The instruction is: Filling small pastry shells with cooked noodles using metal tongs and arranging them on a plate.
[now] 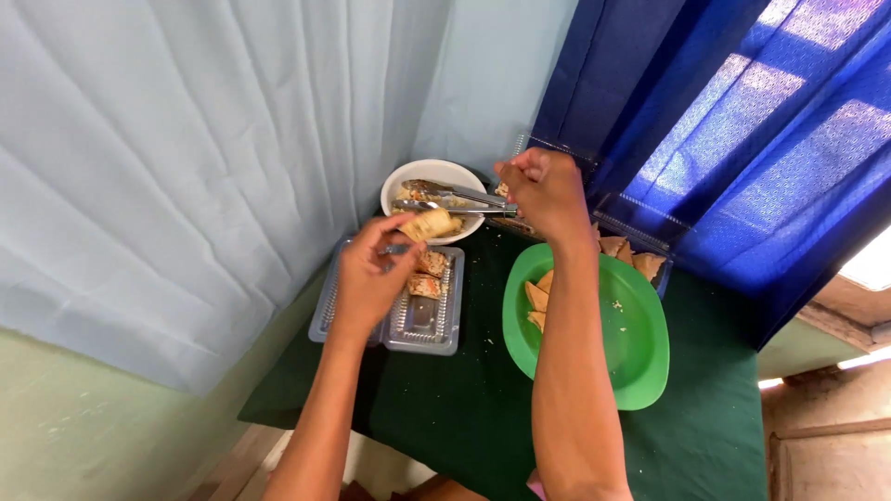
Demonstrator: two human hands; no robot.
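1. The left hand (367,278) pinches a roll (429,224) between its fingertips, lifted over the near rim of the white bowl (408,181)
2. The right hand (543,190) is closed on the handle end of metal tongs (445,199), whose arms lie across the bowl
3. Below the roll, a clear tray (436,325) holds more rolls
4. A green plate (631,343) with fried triangles sits right of the tray, on a dark green cloth (464,408)
5. A blue curtain (742,139) hangs behind
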